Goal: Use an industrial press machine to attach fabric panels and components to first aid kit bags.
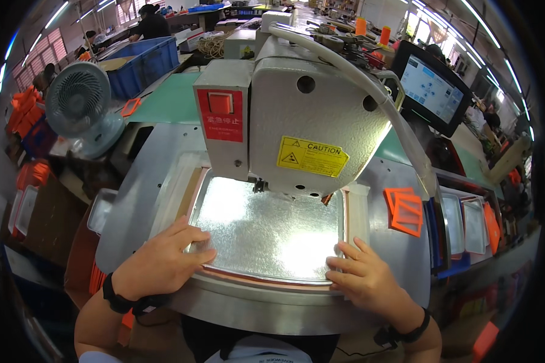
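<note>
A shiny silver rectangular sheet with rounded corners (266, 227) lies under the sewing machine head (312, 115), inside a low brown-edged frame (272, 284). At its left edge, near the front corner, my left hand (163, 257) rests with bent fingers apart, the tips on the rim. My right hand (366, 275) lies at the right front corner, fingers spread and touching the edge. Neither hand is lifting anything that I can see. The sheet's far edge is hidden behind the machine head.
A red emergency button (220, 103) sits on the machine's left box. Orange frames (404, 212) lie on the metal table at right, beside a bin with clear trays (473, 227). A fan (79, 100) stands at left, a monitor (432, 88) at far right. A person (153, 24) is at the back.
</note>
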Demonstrator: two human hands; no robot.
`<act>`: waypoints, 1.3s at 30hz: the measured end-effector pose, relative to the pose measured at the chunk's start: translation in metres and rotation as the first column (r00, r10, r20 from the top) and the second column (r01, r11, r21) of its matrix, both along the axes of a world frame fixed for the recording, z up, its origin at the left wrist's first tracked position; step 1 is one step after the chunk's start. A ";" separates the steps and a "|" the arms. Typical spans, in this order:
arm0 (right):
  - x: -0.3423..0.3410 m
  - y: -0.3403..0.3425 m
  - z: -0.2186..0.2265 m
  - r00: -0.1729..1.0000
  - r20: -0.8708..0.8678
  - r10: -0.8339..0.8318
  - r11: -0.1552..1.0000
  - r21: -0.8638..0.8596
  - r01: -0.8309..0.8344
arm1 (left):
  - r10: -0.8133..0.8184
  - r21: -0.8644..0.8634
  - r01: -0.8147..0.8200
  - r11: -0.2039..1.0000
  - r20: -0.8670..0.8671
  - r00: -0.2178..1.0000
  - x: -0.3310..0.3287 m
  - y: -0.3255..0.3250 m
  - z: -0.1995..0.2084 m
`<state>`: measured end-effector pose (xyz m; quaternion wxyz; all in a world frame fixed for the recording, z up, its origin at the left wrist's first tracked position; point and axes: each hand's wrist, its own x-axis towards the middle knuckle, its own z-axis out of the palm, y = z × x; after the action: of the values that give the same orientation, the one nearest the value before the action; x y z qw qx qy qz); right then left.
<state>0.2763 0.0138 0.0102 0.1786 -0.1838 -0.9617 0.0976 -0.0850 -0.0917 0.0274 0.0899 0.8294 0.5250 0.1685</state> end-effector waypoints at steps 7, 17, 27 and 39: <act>-0.006 0.000 0.009 0.996 0.086 0.026 0.999 0.042 -0.029 | -0.065 -0.114 0.042 0.993 -0.204 0.977 0.014 0.014 0.022; -0.001 0.003 0.006 0.997 0.054 0.049 0.998 0.034 -0.051 | -0.291 -0.130 0.263 0.956 -0.305 0.907 0.032 0.113 -0.001; 0.005 0.003 -0.005 1.000 -0.005 0.025 0.999 -0.047 -0.025 | -0.313 -0.306 0.274 0.912 -0.086 0.946 0.041 0.122 -0.005; 0.011 0.013 0.009 0.995 0.027 0.101 0.966 -0.240 -0.092 | -0.311 -0.412 0.215 0.885 -0.183 0.933 0.058 0.081 0.006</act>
<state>0.2874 0.0269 0.0188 0.1318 -0.1588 -0.9540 0.2174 -0.0268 -0.0110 0.0331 0.2082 0.8735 0.4366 -0.0552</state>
